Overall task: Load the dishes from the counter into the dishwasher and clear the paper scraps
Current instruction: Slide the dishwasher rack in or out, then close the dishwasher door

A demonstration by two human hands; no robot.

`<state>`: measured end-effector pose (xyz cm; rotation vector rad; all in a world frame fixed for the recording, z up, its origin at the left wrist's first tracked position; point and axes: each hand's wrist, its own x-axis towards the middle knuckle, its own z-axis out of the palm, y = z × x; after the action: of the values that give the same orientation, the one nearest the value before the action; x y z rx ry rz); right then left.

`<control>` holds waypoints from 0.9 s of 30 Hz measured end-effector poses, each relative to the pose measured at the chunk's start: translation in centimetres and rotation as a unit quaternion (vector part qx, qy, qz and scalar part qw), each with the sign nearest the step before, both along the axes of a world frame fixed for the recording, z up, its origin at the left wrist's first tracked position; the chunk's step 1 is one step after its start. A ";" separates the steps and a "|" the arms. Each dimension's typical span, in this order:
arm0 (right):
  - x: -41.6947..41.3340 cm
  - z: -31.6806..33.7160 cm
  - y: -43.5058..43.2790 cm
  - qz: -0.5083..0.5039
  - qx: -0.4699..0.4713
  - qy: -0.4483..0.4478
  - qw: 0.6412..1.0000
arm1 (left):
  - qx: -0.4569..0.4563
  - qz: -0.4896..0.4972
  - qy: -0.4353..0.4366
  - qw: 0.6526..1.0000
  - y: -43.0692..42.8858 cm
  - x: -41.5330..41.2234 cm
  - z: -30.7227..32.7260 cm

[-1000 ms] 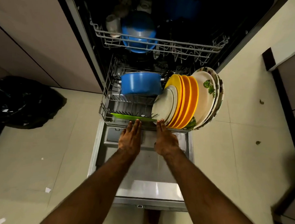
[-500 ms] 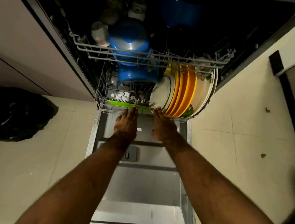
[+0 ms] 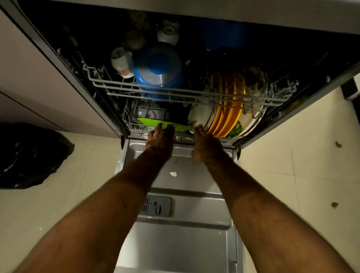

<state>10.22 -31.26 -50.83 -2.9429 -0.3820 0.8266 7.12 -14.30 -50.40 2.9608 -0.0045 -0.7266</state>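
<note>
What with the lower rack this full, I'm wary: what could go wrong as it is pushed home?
1. The orange plates stand tall in the lower rack, close under the upper rack; their rims might catch its wires.
2. A paper scrap lies on the open door and could get shut inside.
3. The left hand and right hand press flat on the rack's front; a sudden stop may jam fingertips.

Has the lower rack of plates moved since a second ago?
Yes. The lower rack has slid back into the dishwasher: its orange plates now sit under the upper rack, with more open door exposed.
</note>
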 end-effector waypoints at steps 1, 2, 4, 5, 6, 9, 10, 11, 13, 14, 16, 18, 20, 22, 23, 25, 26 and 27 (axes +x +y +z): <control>0.5 0.0 0.1 0.001 -0.002 -0.010 1.000 | 0.002 -0.002 -0.005 1.000 0.1 0.6 0.0; 0.7 -0.1 0.1 0.006 -0.007 -0.020 1.000 | 0.008 -0.007 -0.007 1.000 0.1 0.8 -0.1; 0.9 -0.3 0.2 0.010 -0.015 -0.023 1.000 | 0.014 -0.014 -0.001 1.000 0.1 1.1 -0.7; 0.7 -0.5 0.1 0.004 -0.016 -0.020 1.000 | 0.020 -0.015 -0.001 1.000 0.1 0.9 -1.3; 0.5 -0.8 0.0 0.000 -0.016 -0.024 1.000 | 0.028 -0.015 -0.009 0.999 0.0 0.7 -1.8; 0.1 -1.2 -0.2 0.004 -0.014 -0.032 0.999 | 0.026 -0.023 -0.015 0.999 0.1 -0.1 -2.4; 0.0 -1.2 -0.2 0.001 -0.010 -0.028 1.000 | 0.019 -0.022 -0.012 1.000 0.3 -0.4 -2.4; -0.1 -1.1 -0.2 -0.007 -0.005 -0.021 1.000 | 0.013 -0.023 -0.015 1.000 0.2 -0.7 -2.4; -0.3 -0.7 -0.2 -0.025 0.019 -0.014 0.999 | 0.003 -0.040 -0.052 0.998 0.0 -1.1 -2.2; -0.6 -0.5 -0.3 -0.033 0.030 -0.019 0.999 | -0.006 -0.054 -0.072 0.996 -0.1 -1.6 -2.0; -1.8 -0.1 -0.5 -0.047 0.053 -0.039 0.997 | -0.021 -0.080 -0.085 0.993 -0.2 -2.7 -1.9; -4.0 -0.3 -1.0 -0.052 0.067 -0.058 0.995 | -0.017 -0.090 -0.083 0.992 0.0 -4.1 -2.2; -6.9 -0.7 -1.8 -0.052 0.066 -0.054 0.995 | -0.017 -0.085 -0.073 0.994 0.3 -5.6 -2.4; -10.1 -1.1 -2.9 -0.059 0.071 -0.047 0.995 | -0.021 -0.090 -0.064 0.994 0.6 -7.3 -2.4; -11.7 -1.3 -3.5 -0.063 0.076 -0.047 0.994 | -0.019 -0.100 -0.058 0.993 0.7 -8.2 -2.4; -14.7 -1.4 -4.8 -0.075 0.091 -0.045 0.992 | -0.023 -0.121 -0.050 0.991 0.8 -10.3 -2.3; -16.1 -1.4 -5.3 -0.080 0.093 -0.041 0.992 | -0.030 -0.126 -0.051 0.990 0.9 -11.6 -2.2; -17.4 -1.5 -5.6 -0.083 0.086 -0.039 0.992 | -0.038 -0.129 -0.053 0.989 0.9 -12.8 -2.2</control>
<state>-7.15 -36.91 -52.29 -2.8055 -0.1978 0.6252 -5.63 -13.43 -52.61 2.9526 -0.4212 -0.5773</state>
